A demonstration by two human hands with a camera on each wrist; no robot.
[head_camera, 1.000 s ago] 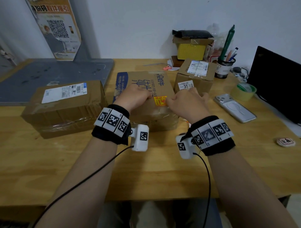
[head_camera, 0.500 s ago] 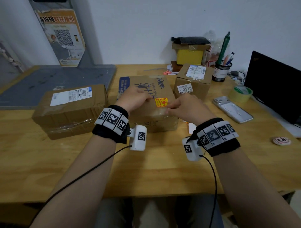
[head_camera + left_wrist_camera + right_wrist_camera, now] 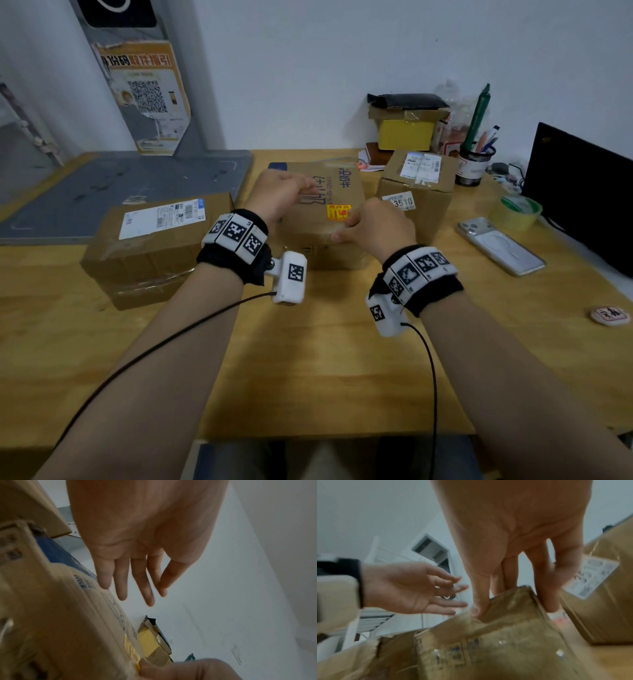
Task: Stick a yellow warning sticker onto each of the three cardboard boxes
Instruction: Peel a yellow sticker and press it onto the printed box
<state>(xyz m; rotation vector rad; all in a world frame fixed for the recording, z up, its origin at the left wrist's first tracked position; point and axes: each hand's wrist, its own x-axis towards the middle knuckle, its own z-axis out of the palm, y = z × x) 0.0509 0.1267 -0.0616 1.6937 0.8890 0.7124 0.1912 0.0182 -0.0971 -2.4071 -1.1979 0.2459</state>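
Note:
Three cardboard boxes sit on the wooden desk: a left box (image 3: pixel 154 246), a middle box (image 3: pixel 325 192) and a right box (image 3: pixel 418 192). A yellow warning sticker (image 3: pixel 338 212) lies flat on the middle box's top, near its front right corner. My right hand (image 3: pixel 349 226) rests at that corner just right of the sticker; in the right wrist view its fingers (image 3: pixel 479 608) are fairly straight, one pressing the box top and others reaching past the box's right edge. My left hand (image 3: pixel 294 192) hovers over the middle box, fingers (image 3: pixel 135 595) loosely straight and holding nothing.
A phone (image 3: pixel 501 245), a tape roll (image 3: pixel 517 212), a pen cup (image 3: pixel 474 164) and a dark monitor (image 3: pixel 582 192) stand to the right. A small yellow box stack (image 3: pixel 406 133) is at the back wall, a grey mat (image 3: pixel 120 188) at the left.
My left hand has lifted off the middle box's top. My right hand has drawn back from the sticker to the box's front right corner. The head view has tilted upward.

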